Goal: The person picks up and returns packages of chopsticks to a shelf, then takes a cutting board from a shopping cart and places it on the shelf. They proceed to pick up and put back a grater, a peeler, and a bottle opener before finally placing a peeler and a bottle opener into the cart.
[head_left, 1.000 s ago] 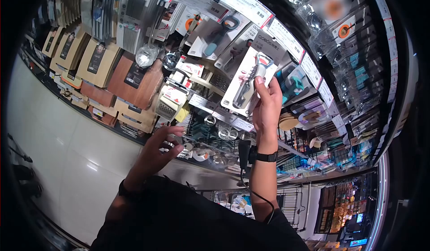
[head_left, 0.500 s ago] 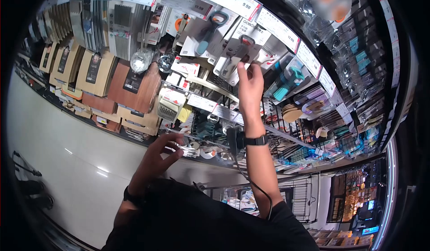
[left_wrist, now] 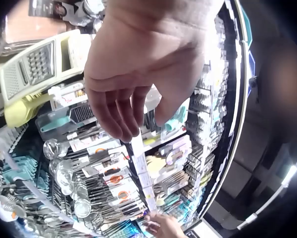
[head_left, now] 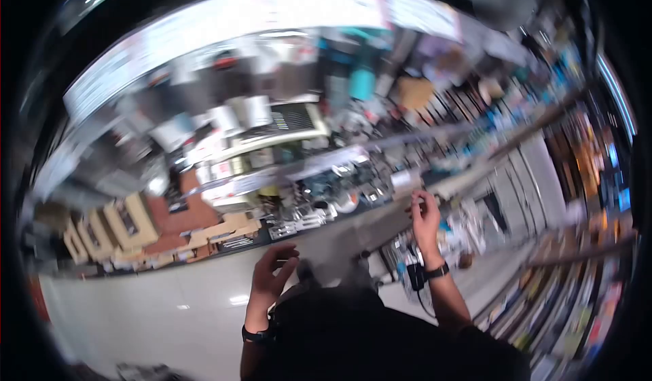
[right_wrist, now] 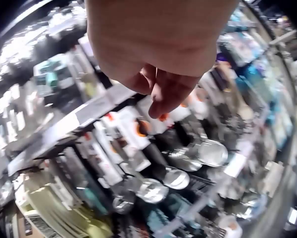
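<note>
My left hand point(head_left: 272, 272) hangs in front of my body with loosely bent fingers and holds nothing. In the left wrist view a pale box grater point(left_wrist: 34, 69) and a yellow-green item point(left_wrist: 22, 111) hang on the rack beyond that hand. My right hand point(head_left: 426, 225) is down by the shopping cart point(head_left: 468, 225), its fingers loosely curled around nothing. Behind it in the right wrist view are blurred metal ladles point(right_wrist: 152, 191) and carded tools point(right_wrist: 131, 124) on hooks. Both hands are apart from the goods.
A store shelf with price labels point(head_left: 326, 7) runs across the front. Wooden cutting boards point(head_left: 129, 225) stand low at the left, above a pale tiled floor point(head_left: 170, 320). Another shelf of goods point(head_left: 577, 306) is at the right. Motion blurs the head view.
The right hand held a carded bottle opener, moved it to the rack, and has since let go and dropped toward the cart. The head view has turned; the left hand stays loosely bent.
</note>
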`<state>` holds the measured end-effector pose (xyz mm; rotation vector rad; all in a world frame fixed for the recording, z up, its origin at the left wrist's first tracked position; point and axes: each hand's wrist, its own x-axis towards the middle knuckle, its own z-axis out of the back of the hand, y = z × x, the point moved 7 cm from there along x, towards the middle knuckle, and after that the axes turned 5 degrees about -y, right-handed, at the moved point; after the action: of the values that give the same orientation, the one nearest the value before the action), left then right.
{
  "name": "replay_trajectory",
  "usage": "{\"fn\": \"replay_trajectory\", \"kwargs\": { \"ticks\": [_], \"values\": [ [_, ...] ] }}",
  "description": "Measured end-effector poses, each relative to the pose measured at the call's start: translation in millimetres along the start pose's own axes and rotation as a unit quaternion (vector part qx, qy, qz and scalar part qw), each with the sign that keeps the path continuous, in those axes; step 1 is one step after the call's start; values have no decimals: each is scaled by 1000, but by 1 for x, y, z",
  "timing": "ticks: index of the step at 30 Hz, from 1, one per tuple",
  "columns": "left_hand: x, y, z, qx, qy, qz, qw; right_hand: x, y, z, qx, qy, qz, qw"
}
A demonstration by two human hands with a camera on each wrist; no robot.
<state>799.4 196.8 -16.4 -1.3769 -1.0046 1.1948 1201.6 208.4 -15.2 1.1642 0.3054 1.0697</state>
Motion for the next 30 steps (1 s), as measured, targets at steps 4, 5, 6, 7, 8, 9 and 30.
{"fn": "replay_trajectory", "kwargs": {
  "ticks": [4,5,6,7,8,9,30],
  "values": [
    [23,18,-60,30,102,43,993,-76,-146,101,-256,-5,-106,961],
    [27,20,-76,38,123,44,991,-104,-172,121,-336,35,-112,935],
    [31,25,-95,46,158,59,985,-131,-191,140,-351,64,-222,907],
    [36,30,-111,55,184,71,979,-158,-210,155,-363,110,-255,890],
    [41,36,-126,78,218,69,970,-181,-221,169,-361,124,-320,867],
    [48,43,-143,86,236,71,965,-207,-237,180,-354,140,-381,843],
    [73,236,-497,345,307,-56,885,-242,-293,225,-113,311,-424,843]
  ]
}}
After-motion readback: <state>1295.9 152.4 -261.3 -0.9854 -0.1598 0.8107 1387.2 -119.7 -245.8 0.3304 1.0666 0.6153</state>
